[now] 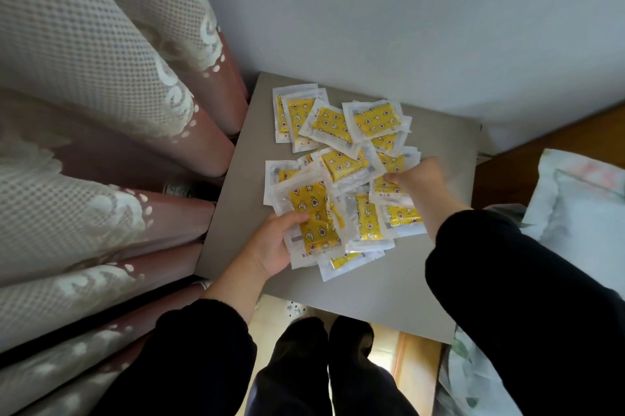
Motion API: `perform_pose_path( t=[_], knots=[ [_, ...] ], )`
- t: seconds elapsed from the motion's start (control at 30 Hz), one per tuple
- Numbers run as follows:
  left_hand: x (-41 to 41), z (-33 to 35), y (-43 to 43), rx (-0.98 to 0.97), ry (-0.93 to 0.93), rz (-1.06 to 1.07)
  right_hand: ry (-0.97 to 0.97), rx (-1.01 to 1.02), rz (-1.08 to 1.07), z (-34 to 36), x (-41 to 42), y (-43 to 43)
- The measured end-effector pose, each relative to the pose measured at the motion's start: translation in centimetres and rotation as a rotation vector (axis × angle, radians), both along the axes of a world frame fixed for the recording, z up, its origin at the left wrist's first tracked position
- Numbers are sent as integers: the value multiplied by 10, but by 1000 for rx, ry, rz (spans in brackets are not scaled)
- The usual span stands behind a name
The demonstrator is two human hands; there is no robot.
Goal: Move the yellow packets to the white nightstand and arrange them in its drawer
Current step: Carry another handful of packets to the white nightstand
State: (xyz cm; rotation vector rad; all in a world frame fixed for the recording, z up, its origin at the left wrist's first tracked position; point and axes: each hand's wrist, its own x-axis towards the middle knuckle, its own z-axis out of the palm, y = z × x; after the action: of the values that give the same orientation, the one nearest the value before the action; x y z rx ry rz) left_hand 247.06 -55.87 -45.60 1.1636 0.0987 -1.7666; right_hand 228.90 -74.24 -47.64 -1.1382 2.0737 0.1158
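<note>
Several yellow packets [341, 161] with clear white borders lie scattered in a loose pile on a grey square tabletop [436, 266]. My left hand [274, 246] grips a small stack of packets [313, 216] at the pile's near left, thumb on top. My right hand [419, 175] reaches into the right side of the pile and pinches the edge of one packet [387, 185]; its fingers are partly blurred. No white nightstand or drawer is in view.
Lace-trimmed pink curtains [111, 151] hang close along the table's left. A pale wall [406, 26] stands behind it. Bedding with a pillow [581, 209] lies at the right, and wooden floor [561, 138] shows beyond. My dark-trousered legs [324, 371] stand at the table's near edge.
</note>
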Motion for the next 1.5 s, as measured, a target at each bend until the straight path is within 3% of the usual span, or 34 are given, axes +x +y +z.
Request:
perform_pose_path(
  t=[0.27,0.47,0.77,0.87,1.0,1.17,1.3,1.4,1.5],
  knots=[
    [-4,3,-2,-25,-4,8,-31,86,52,18,-4,-7],
    [-11,-2,1,12,-7,-15,-137,-27,35,16,-19,-12],
    [-35,-6,-5,92,-53,-24,-400,158,-355,23,-62,-3],
    [-42,-7,-8,112,-61,-28,-482,215,-385,25,-77,2],
    [-50,-7,-8,164,-82,-17,-412,152,-279,27,-94,11],
    [-61,-7,-3,234,-94,15,-214,-68,100,24,-94,26],
    [-69,-7,0,256,-113,24,-120,-78,220,4,-77,31],
    [-72,-8,2,260,-127,34,91,-86,353,-7,-67,36],
    [-73,-9,3,255,-124,50,83,-66,333,-7,-61,41]
  ],
)
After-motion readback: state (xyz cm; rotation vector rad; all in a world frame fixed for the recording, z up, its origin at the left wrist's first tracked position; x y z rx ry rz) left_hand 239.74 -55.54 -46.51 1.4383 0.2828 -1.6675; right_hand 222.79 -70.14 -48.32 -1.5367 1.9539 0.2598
